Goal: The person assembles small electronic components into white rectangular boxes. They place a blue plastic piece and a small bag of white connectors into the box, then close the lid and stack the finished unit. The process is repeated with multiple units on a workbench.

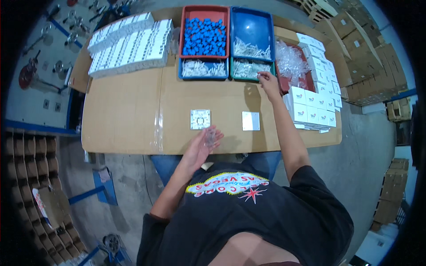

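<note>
My left hand (198,150), palm up near the table's front edge, holds a small clear plastic bag (210,138) across its fingers. Just beyond those fingertips lies a square white frame plate (200,119) with openings and a patterned centre. My right hand (269,84) reaches out to the right front corner of a green tray (245,79) of small clear and whitish pieces (248,68). Its thumb and fingers are pinched together; whatever is between them is too small to name. A plain white square plate (250,121) rests on the cardboard, nearer me than that hand.
Behind stand a red tray (182,40) of blue parts, a blue tray (251,29) of white pieces and a smaller blue tray (203,79). Clear bags (290,64) fill a red tray at right, beside stacked white boxes (310,108). More white boxes (133,46) line the back left.
</note>
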### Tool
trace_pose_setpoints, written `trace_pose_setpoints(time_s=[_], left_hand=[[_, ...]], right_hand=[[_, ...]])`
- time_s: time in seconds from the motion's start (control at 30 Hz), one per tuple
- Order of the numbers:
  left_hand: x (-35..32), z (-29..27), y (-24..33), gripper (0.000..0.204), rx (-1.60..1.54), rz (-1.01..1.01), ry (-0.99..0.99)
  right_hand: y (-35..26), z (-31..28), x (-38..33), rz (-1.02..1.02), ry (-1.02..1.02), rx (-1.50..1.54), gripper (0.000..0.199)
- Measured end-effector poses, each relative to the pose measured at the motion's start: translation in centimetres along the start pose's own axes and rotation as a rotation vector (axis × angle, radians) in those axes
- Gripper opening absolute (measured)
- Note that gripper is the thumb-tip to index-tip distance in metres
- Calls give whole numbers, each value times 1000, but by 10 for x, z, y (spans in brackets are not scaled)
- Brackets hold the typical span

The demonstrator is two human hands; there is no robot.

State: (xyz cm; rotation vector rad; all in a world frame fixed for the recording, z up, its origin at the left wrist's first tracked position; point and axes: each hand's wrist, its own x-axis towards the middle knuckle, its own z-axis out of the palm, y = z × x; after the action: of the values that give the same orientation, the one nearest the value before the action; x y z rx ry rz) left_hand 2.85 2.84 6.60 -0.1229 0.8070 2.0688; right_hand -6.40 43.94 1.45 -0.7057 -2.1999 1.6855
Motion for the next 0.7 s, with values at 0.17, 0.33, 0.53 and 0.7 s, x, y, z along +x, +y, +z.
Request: trace_pose_setpoints(time_s=[0.17, 0.33, 0.53, 0.7], left_hand=[[6, 22, 12, 53, -51, -4, -16], [14, 33, 11, 54, -26, -7, -74], [10, 34, 9, 47, 26, -5, -63], [7, 31, 6, 38, 31, 9, -9]], right_hand=[[-47, 29, -121, 43, -183, 332, 18], [-120, 54, -199, -36, -305, 258, 15], [-154, 54, -196, -217, -591, -211, 10], [-162, 64, -184, -492, -831, -338, 10]])
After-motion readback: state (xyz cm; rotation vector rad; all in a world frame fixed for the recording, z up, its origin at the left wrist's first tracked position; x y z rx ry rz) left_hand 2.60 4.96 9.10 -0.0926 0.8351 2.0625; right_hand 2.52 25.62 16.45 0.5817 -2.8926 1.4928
